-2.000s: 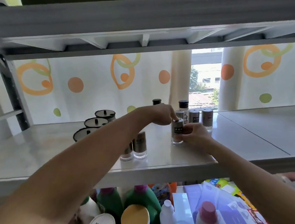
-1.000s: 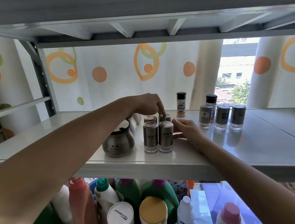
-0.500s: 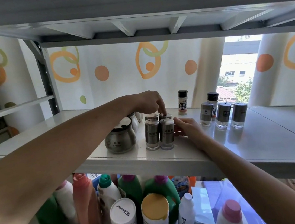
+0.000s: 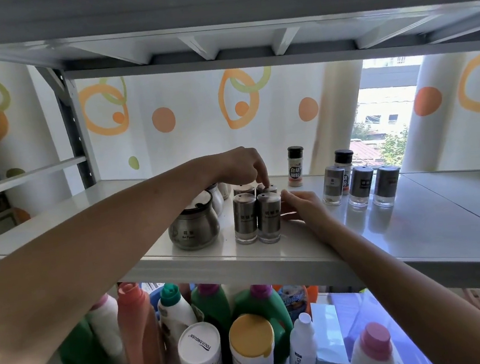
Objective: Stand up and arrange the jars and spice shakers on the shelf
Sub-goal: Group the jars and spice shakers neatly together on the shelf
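Observation:
On the white shelf [image 4: 300, 252] a round steel jar [image 4: 193, 227] stands at the left, with more jars [image 4: 218, 197] behind it. Right of it is a block of steel spice shakers: two in front [image 4: 245, 220] [image 4: 269, 220] and two behind [image 4: 243, 189]. My left hand [image 4: 241, 166] reaches over them, fingertips pinched on the top of the back right shaker [image 4: 270, 189]. My right hand [image 4: 303, 207] lies on the shelf with its fingers spread, touching the right side of the block. All of these stand upright.
Three more shakers [image 4: 360, 186] stand in a row to the right, with a black-capped bottle [image 4: 343, 158] behind them and a white pepper bottle [image 4: 295, 167] at the back. Detergent bottles [image 4: 141, 336] and canisters [image 4: 200, 360] crowd the shelf below. The upper shelf [image 4: 217, 43] hangs close overhead.
Two seconds ago both hands held one shaker further right; it now stands in the block beside the jars. Over the last half second the hands have barely moved.

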`<state>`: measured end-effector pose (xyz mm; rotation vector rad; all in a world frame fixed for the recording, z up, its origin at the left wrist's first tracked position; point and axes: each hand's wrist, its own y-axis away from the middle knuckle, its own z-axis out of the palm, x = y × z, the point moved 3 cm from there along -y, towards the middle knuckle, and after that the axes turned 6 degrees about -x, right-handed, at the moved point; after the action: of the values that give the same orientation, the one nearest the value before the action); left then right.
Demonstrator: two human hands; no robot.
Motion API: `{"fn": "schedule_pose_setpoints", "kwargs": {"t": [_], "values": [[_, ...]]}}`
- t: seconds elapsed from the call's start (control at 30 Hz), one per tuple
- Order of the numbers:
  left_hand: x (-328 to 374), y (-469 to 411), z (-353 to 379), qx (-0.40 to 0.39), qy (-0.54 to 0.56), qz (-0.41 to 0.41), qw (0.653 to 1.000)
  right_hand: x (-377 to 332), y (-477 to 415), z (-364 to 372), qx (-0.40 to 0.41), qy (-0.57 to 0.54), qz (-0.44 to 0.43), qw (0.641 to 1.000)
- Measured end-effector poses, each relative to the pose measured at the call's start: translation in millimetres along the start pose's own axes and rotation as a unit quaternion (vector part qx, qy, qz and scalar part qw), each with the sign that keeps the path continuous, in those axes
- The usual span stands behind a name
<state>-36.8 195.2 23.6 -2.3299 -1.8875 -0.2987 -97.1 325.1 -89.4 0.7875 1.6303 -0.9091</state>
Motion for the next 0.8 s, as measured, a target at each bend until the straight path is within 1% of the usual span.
{"fn": "schedule_pose_setpoints", "kwargs": {"t": [0.07, 0.17, 0.23, 0.27, 0.33, 0.37, 0.43, 0.63, 0.7, 0.8], "values": [[1, -2, 1, 0.008, 0.002, -0.004, 1.0, 3, -2, -7, 0.036, 0.029, 0.0, 0.999], [0, -9, 4, 0.018, 0.004, -0.008, 1.0, 7, -2, -28, 0.123, 0.14, -0.013, 0.982], [1, -20, 7, 0.017, 0.011, -0.009, 1.0, 8, 2, -46, 0.212, 0.217, -0.012, 0.953], [3, -26, 8, 0.018, 0.011, -0.009, 1.0, 8, 6, -55, 0.263, 0.235, -0.004, 0.936], [11, -38, 12, 0.019, 0.011, -0.008, 1.0, 9, 13, -72, 0.358, 0.234, 0.018, 0.904], [17, -43, 14, 0.018, 0.012, -0.007, 1.0, 10, 15, -79, 0.385, 0.23, 0.026, 0.893], [32, -53, 19, 0.012, 0.003, 0.002, 1.0, 14, 15, -89, 0.4, 0.233, 0.043, 0.886], [61, -94, 36, -0.023, -0.017, 0.008, 1.0, 21, 7, -96, 0.362, 0.285, 0.119, 0.879], [67, -103, 38, -0.034, -0.017, 0.007, 0.999, 20, 5, -95, 0.349, 0.304, 0.129, 0.877], [76, -112, 41, -0.037, -0.013, 0.033, 0.999, 19, 0, -97, 0.343, 0.313, 0.134, 0.875]]}}
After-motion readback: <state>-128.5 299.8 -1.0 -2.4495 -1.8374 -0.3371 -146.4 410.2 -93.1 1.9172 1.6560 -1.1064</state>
